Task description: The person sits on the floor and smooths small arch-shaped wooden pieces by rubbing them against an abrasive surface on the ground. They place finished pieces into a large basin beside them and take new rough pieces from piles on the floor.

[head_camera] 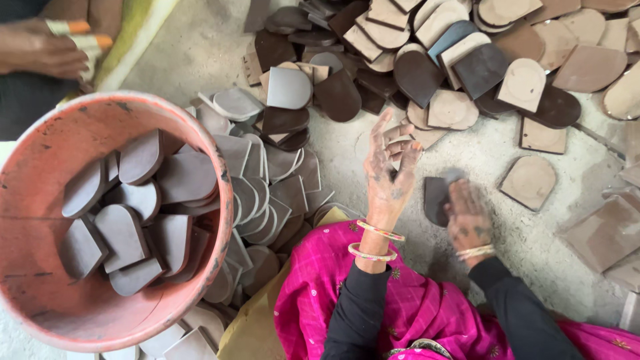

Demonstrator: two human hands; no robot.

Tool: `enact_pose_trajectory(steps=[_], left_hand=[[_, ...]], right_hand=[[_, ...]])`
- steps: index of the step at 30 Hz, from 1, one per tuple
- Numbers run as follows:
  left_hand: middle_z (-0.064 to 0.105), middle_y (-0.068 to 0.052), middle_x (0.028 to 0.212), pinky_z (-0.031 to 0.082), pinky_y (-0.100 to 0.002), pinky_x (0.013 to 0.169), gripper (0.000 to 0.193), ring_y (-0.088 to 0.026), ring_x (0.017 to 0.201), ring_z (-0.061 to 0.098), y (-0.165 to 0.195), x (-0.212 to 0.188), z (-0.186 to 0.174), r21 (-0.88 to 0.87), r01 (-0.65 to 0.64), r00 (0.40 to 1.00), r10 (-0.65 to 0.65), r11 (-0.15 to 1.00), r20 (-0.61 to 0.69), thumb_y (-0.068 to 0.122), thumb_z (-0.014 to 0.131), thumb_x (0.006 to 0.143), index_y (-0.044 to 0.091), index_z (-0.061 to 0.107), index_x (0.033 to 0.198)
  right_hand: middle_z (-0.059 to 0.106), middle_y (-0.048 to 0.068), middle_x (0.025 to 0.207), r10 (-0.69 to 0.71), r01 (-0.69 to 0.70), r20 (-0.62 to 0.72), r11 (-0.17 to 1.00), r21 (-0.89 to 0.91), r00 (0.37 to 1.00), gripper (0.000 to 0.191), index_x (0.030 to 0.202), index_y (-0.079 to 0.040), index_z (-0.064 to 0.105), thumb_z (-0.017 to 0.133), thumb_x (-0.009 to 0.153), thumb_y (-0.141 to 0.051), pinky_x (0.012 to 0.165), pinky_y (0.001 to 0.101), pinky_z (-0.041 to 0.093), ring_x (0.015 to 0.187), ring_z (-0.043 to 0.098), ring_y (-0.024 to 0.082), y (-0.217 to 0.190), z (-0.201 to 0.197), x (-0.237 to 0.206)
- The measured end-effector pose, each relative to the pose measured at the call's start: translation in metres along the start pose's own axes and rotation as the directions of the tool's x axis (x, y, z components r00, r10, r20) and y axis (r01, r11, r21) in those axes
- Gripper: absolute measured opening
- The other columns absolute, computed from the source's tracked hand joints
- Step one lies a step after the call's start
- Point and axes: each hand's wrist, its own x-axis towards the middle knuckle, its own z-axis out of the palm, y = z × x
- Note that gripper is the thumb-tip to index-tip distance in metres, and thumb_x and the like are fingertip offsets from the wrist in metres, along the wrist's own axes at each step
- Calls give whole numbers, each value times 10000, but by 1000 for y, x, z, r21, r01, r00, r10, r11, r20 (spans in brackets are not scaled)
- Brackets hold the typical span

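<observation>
The right hand (pixel 469 220) lies palm-down on the concrete floor (pixel 467 153), its grip pressed flat over a dark heel-shaped piece (pixel 437 198) that peeks out at its ten o'clock. The fingers cover the piece's far end, so whether they curl round it I cannot tell. The piece's long axis runs roughly from six to twelve o'clock, rounded end hidden.

The left hand (pixel 389 177) hovers above the floor at the piece's nine o'clock, just beside it, fingers spread and released, holding nothing. The right hand is the nearer, touching the piece.

A heap of brown and tan pieces (pixel 427 53) lies at twelve o'clock; grey ones (pixel 267 173) fan out toward the orange tub (pixel 200 140) at nine o'clock. Another person's hand (pixel 43 50) shows at far upper left.
</observation>
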Motion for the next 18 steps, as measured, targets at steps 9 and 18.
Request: enact_pose_trajectory(steps=[9, 18], left_hand=[[686, -103, 1218, 582, -272, 838, 582, -133, 947, 699, -13, -3, 11, 5, 37, 998, -38, 999, 55, 39, 669, 991, 49, 450, 1530], [676, -124, 1247, 583, -271, 839, 516, -139, 953, 690, -17, -1, 22, 55, 66, 995, -70, 996, 74, 52, 675, 992, 40, 497, 1476]], right_hand=[[469, 211, 1569, 24, -27, 29, 990, 139, 999, 554, 1496, 17, 477, 597, 962, -68, 1194, 493, 387, 1450, 450, 416, -5, -16, -18], [456, 214, 1579, 42, -34, 86, 995, -92, 995, 626, 1498, 19, 482, 534, 875, -15, 1197, 500, 385, 1451, 473, 377, 3, -21, -23]])
